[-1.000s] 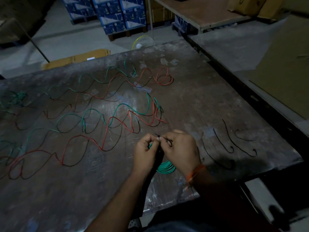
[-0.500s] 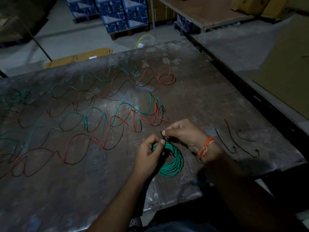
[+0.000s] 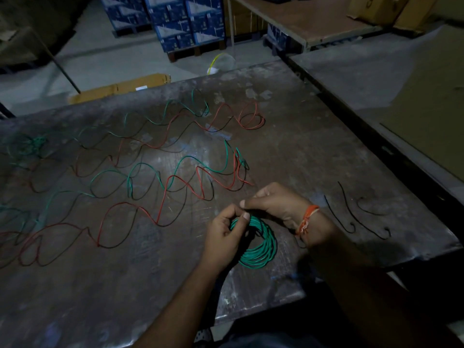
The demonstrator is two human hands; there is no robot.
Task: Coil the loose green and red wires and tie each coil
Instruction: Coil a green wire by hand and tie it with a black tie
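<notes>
Green coil (image 3: 261, 249) sits near the table's (image 3: 326, 151) front edge, its top arc pinched by the left hand (image 3: 224, 237) while the right hand (image 3: 277, 205) nips something thin there — probably a tie, though I cannot tell. Slack fingers would let the loops spring open. Loose red and green wires (image 3: 160, 187) sprawl beyond — untouched — and spare black ties (image 3: 351, 212) wait to the right.

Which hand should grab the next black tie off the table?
Right. The right hand is nearest the black tie wires, which lie just beyond its wrist. The left hand grips the green coil and sits farther from them.
</notes>
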